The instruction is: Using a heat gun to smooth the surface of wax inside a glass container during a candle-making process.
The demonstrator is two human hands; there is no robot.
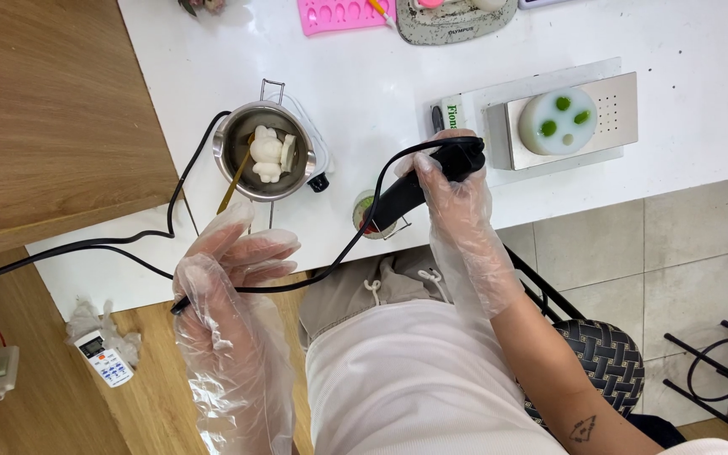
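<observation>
A: Black handled tool (414, 187): position?
B: My gloved right hand (457, 198) is wrapped tight round it, tip over a small green-filled cup (367, 214) at the white tabletop (381, 67) edge.
A: Left hand (225, 278)?
B: Fingers loosely spread; the tool's black cord (297, 285) runs across them. Steel pot (267, 152) of white wax beyond.

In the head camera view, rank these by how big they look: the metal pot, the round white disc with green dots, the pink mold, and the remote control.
Largest to smallest:
1. metal pot
2. round white disc
3. remote control
The pink mold is cut off by the frame's top edge, so it cannot be ranked.
</observation>
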